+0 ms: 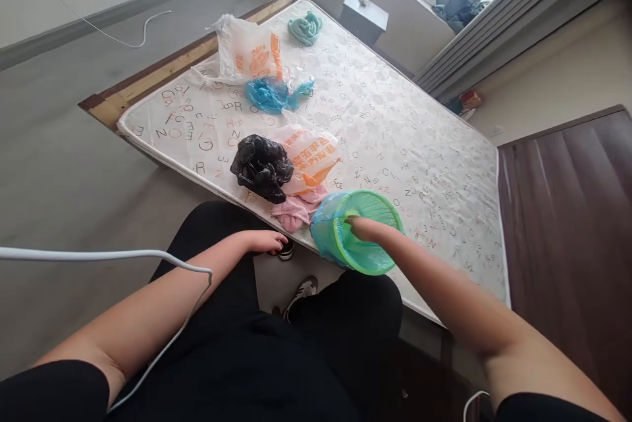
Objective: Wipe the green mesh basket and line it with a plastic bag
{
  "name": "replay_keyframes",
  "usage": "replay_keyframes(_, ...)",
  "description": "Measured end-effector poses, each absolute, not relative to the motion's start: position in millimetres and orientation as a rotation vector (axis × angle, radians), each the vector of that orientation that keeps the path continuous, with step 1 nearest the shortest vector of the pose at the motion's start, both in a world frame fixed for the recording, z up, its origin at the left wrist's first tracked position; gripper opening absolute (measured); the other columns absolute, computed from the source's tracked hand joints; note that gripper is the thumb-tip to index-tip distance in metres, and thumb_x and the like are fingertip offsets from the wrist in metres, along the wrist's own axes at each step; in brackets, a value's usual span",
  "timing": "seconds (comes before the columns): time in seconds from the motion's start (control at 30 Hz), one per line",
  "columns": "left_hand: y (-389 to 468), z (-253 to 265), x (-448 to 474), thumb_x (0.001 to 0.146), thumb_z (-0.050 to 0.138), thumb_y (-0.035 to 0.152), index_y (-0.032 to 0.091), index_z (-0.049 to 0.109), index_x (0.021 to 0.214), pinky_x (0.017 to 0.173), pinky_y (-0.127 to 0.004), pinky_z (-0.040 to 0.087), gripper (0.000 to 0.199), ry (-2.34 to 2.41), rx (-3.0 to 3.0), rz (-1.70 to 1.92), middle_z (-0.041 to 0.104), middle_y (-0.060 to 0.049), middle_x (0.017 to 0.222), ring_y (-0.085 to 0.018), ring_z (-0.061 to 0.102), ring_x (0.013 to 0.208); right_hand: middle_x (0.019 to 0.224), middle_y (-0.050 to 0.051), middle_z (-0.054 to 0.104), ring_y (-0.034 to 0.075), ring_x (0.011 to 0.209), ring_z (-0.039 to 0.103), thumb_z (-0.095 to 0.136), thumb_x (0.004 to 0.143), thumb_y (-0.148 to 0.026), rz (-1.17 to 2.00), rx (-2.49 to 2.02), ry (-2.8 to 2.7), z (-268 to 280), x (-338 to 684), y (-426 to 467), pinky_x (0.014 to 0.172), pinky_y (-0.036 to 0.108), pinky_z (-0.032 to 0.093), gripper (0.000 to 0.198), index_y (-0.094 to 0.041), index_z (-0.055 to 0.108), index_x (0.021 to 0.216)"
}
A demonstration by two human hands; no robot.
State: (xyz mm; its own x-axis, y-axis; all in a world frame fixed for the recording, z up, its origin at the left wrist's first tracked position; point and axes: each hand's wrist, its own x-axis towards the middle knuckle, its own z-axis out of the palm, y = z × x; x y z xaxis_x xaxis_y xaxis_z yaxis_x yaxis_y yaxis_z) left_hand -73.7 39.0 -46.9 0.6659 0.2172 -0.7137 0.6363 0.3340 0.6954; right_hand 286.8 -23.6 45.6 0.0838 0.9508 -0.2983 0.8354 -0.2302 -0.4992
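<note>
A green mesh wastebasket point(369, 269) lies tilted at the near edge of the mattress, its mouth turned toward me. Thin blue plastic film point(323, 228) covers its outer side. My right hand point(364, 228) reaches into the mouth, near the left inner wall; its fingers are partly hidden, so their grip is unclear. Over my knee is my left hand point(266, 241), empty with loosely bent fingers, close to the mattress edge. Beside the basket lie a pink cloth point(295, 212), a crumpled black plastic bag point(261, 168) and a white-and-orange plastic bag point(316, 155).
Farther along the letter-printed mattress point(380, 126) are a blue plastic bag point(271, 94), another white-and-orange bag point(249, 50) and a green cloth point(305, 28). A white cable point(108, 254) crosses my left arm. A small bedside cabinet point(363, 17) stands beyond.
</note>
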Motion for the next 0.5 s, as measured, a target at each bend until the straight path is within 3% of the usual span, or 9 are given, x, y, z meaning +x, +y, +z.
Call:
replay_keyframes(0.1,39,-59,-70,0.058,0.071,0.023,0.024,0.078,0.109,0.055,-0.026,0.046,0.052,0.921,1.190,-0.337,0.078,-0.012,0.106,-0.024,0.072,0.069,0.125,0.010,0.074,0.028,0.111,0.070,0.059,0.079,-0.018,0.919,-2.198,-1.981,74,318,-37,0.104,0.042,0.051,0.036,-0.024,0.079,0.110)
replay_keyframes(0.17,38,-63,-68,0.057,0.072,0.023,0.023,0.079,0.103,0.055,-0.026,0.046,0.047,0.971,1.179,-0.333,0.078,-0.012,0.099,-0.023,0.070,0.064,0.132,0.009,0.071,0.029,0.123,0.065,0.061,0.081,-0.020,0.880,-2.219,-2.081,84,324,-52,0.118,0.049,0.039,0.035,-0.025,0.078,0.111)
replay_keyframes(0.3,36,-67,-66,0.058,0.076,0.023,0.021,0.077,0.098,0.055,-0.027,0.046,0.040,1.055,1.202,-0.272,0.077,-0.011,0.089,-0.023,0.069,0.061,0.098,0.011,0.078,0.032,0.119,0.066,0.071,0.076,-0.020,0.784,-2.368,-2.050,86,305,-84,0.124,0.060,0.021,0.007,-0.023,0.077,0.080)
replay_keyframes(0.43,35,-64,-61,0.062,0.080,0.028,0.021,0.076,0.097,0.060,-0.027,0.048,0.036,1.076,1.231,-0.163,0.077,-0.010,0.094,-0.023,0.070,0.069,0.134,0.010,0.069,0.028,0.135,0.056,0.047,0.097,-0.033,0.377,-2.178,-1.629,85,283,-122,0.127,0.064,0.012,0.033,-0.026,0.071,0.119)
replay_keyframes(0.5,34,-58,-51,0.067,0.080,0.033,0.022,0.076,0.099,0.066,-0.029,0.051,0.035,1.059,1.145,-0.088,0.077,-0.011,0.103,-0.026,0.072,0.082,0.143,0.011,0.061,0.028,0.139,0.051,0.042,0.097,-0.041,0.187,-2.075,-1.164,76,275,-146,0.125,0.059,0.023,0.041,-0.024,0.065,0.127)
